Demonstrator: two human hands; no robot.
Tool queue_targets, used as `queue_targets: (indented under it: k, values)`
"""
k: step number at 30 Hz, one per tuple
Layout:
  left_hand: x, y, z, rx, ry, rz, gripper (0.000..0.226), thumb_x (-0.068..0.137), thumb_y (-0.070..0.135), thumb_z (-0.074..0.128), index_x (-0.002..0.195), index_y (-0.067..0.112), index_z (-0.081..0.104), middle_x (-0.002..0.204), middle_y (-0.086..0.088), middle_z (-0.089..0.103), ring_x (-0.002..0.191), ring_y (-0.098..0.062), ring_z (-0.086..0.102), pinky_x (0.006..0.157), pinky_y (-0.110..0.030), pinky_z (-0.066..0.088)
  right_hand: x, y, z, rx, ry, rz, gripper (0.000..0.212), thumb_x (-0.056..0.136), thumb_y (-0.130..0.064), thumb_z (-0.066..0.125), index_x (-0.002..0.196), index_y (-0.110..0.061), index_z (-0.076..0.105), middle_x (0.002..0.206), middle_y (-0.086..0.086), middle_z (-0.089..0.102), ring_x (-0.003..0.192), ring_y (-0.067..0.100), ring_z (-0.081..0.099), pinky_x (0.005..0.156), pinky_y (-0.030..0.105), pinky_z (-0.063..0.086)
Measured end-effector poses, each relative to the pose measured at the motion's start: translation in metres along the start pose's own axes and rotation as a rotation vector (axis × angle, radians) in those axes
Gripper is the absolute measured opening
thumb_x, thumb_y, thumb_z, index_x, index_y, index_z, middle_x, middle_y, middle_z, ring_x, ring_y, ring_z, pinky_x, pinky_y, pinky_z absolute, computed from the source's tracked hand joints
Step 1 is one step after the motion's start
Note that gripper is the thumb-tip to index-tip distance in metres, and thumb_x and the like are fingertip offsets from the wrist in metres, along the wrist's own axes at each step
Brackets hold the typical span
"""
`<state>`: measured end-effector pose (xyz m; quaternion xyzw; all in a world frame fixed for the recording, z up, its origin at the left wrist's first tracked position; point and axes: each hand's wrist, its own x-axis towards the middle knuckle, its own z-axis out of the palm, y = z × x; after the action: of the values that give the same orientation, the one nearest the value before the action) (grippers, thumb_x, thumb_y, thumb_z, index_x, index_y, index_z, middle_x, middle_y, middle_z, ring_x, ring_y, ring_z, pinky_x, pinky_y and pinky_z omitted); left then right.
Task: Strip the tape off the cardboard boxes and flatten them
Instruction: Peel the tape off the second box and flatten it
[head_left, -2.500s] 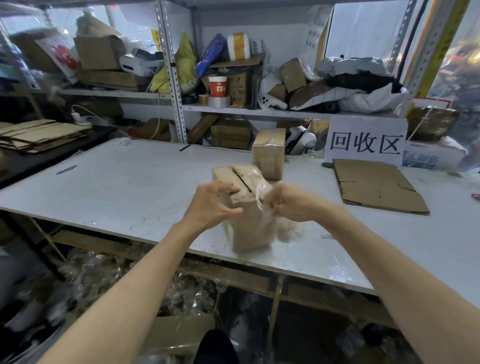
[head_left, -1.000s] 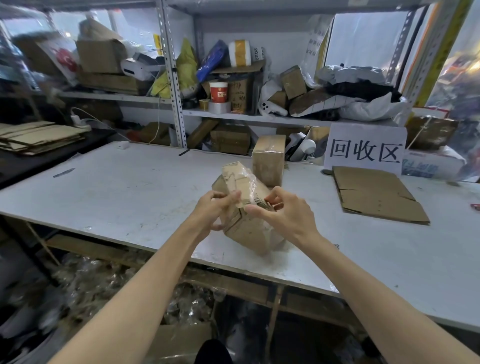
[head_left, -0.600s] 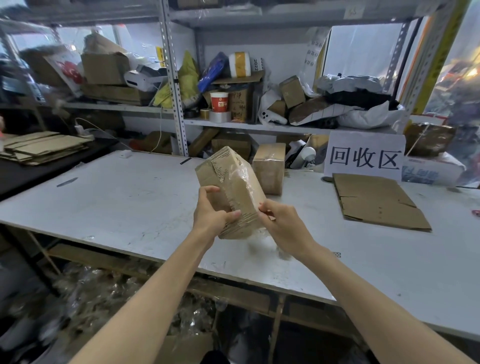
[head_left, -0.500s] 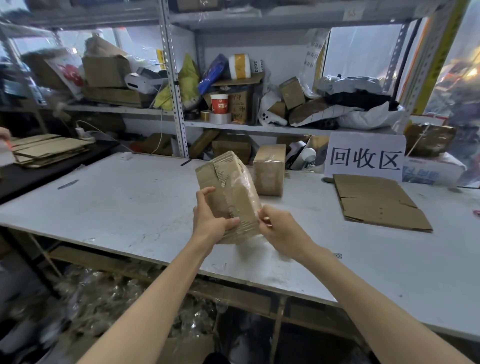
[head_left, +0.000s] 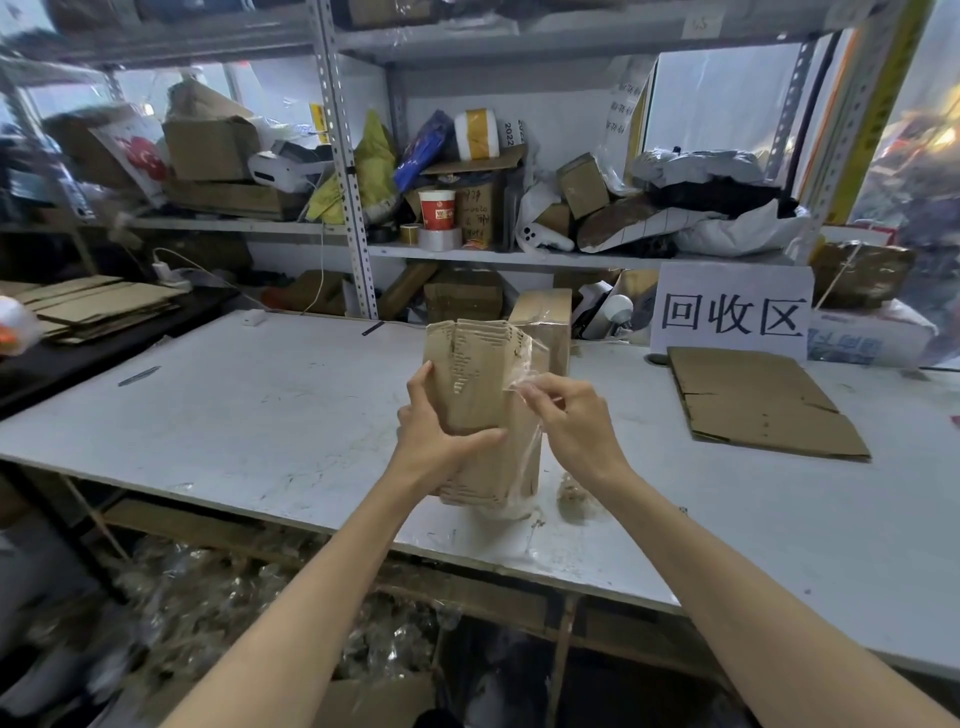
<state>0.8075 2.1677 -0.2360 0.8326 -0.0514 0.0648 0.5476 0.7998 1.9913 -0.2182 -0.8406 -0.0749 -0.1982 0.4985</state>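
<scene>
A small brown cardboard box (head_left: 475, 379) stands on end above the white table (head_left: 249, 415), its torn face toward me. My left hand (head_left: 434, 431) grips its left side, thumb across the front. Clear tape (head_left: 522, 364) runs loose from the box's upper right corner, and my right hand (head_left: 566, 421) pinches that strip beside the box. More loose tape hangs down the right side to the table. A second taped box (head_left: 545, 317) stands upright behind it. A flattened cardboard sheet (head_left: 753, 400) lies at the right.
A white sign with black characters (head_left: 732, 312) stands behind the flat sheet. Shelves (head_left: 467, 249) at the back are crammed with boxes, tape rolls and bags. Flattened cardboard (head_left: 98, 306) is stacked on a dark table at left. Tape scraps (head_left: 574, 491) lie by the box.
The box has been turned upright with its torn face toward me. My right hand has shifted from the box's lower edge up to its right corner and now pinches the tape strip.
</scene>
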Motion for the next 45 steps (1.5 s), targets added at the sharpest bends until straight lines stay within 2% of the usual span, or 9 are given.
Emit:
queue_targets:
  k: [4, 8, 13, 19, 24, 28, 33, 40, 45]
  values:
    - [0.004, 0.002, 0.005, 0.155, 0.160, 0.033, 0.116, 0.051, 0.057, 0.087, 0.140, 0.036, 0.016, 0.125, -0.003, 0.033, 0.121, -0.026, 0.038, 0.095, -0.039, 0.041, -0.005, -0.003, -0.002, -0.039, -0.063, -0.032, 0.029, 0.092, -0.025, 0.058, 0.082, -0.002, 0.071, 0.079, 0.015, 0.067, 0.074, 0.026, 0.061, 0.069, 0.037, 0.048]
    - [0.008, -0.012, -0.012, 0.104, 0.176, 0.000, 0.122, 0.056, 0.044, 0.093, 0.146, 0.039, 0.011, 0.131, -0.006, 0.036, 0.121, -0.028, 0.043, 0.100, -0.048, 0.044, 0.001, 0.009, -0.025, 0.092, 0.204, 0.150, 0.011, 0.086, -0.006, 0.061, 0.083, 0.003, 0.066, 0.074, 0.014, 0.067, 0.063, 0.024, 0.062, 0.051, 0.029, 0.056]
    - [0.002, -0.020, -0.022, 0.117, 0.096, 0.106, 0.131, 0.050, 0.033, 0.096, 0.151, 0.036, 0.013, 0.128, 0.000, 0.035, 0.120, -0.021, 0.043, 0.104, -0.047, 0.043, 0.000, 0.013, -0.041, 0.403, 0.137, 0.385, 0.044, 0.075, 0.014, 0.051, 0.104, -0.014, 0.065, 0.100, 0.013, 0.066, 0.091, 0.028, 0.063, 0.071, 0.040, 0.058]
    - [-0.005, -0.021, -0.019, 0.149, 0.080, 0.211, 0.127, 0.037, 0.040, 0.094, 0.145, 0.030, 0.029, 0.122, 0.010, 0.032, 0.118, -0.010, 0.040, 0.105, -0.038, 0.044, 0.007, -0.012, -0.031, 0.119, 0.056, 0.112, 0.029, 0.075, -0.034, 0.077, 0.098, -0.016, 0.069, 0.093, -0.005, 0.069, 0.087, 0.004, 0.063, 0.071, 0.018, 0.049]
    - [-0.005, 0.002, -0.019, -0.005, 0.136, 0.243, 0.130, 0.032, 0.059, 0.092, 0.142, 0.027, 0.033, 0.132, 0.011, 0.042, 0.123, -0.003, 0.048, 0.103, -0.032, 0.049, 0.004, -0.014, -0.018, -0.123, 0.091, -0.097, 0.021, 0.072, -0.020, 0.083, 0.089, -0.013, 0.073, 0.093, 0.001, 0.065, 0.085, 0.014, 0.061, 0.074, 0.029, 0.051]
    - [0.000, 0.020, -0.021, 0.128, 0.194, 0.380, 0.120, 0.045, 0.051, 0.094, 0.147, 0.035, 0.031, 0.125, 0.005, 0.043, 0.112, 0.001, 0.045, 0.086, -0.002, 0.040, 0.004, -0.017, -0.013, -0.278, 0.085, -0.286, 0.007, 0.078, -0.003, 0.074, 0.085, -0.004, 0.076, 0.074, 0.002, 0.061, 0.067, 0.018, 0.058, 0.061, 0.030, 0.051]
    - [0.003, 0.022, -0.028, 0.162, 0.203, 0.402, 0.083, 0.049, 0.034, 0.097, 0.122, 0.029, 0.058, 0.120, 0.004, 0.054, 0.109, -0.005, 0.054, 0.085, -0.021, 0.055, 0.010, -0.020, -0.029, -0.282, 0.014, -0.308, 0.017, 0.075, 0.009, 0.071, 0.082, -0.005, 0.078, 0.068, -0.002, 0.061, 0.062, 0.014, 0.057, 0.056, 0.008, 0.040]
    - [0.011, 0.017, -0.052, 0.053, 0.013, 0.289, 0.080, 0.052, 0.011, 0.096, 0.122, 0.020, 0.058, 0.118, 0.003, 0.061, 0.109, -0.005, 0.059, 0.082, -0.017, 0.055, 0.010, -0.007, -0.065, -0.178, 0.090, -0.114, 0.032, 0.064, 0.019, 0.057, 0.067, -0.007, 0.075, 0.063, 0.006, 0.067, 0.053, 0.003, 0.054, 0.053, 0.012, 0.043]
    - [0.013, 0.024, -0.050, 0.109, -0.163, 0.283, 0.085, 0.056, 0.002, 0.092, 0.125, 0.024, 0.049, 0.128, -0.002, 0.055, 0.117, -0.014, 0.056, 0.083, -0.024, 0.058, 0.010, -0.014, -0.067, 0.188, -0.040, 0.049, 0.024, 0.060, -0.004, 0.051, 0.066, -0.012, 0.073, 0.072, 0.013, 0.070, 0.071, 0.021, 0.062, 0.068, 0.032, 0.050]
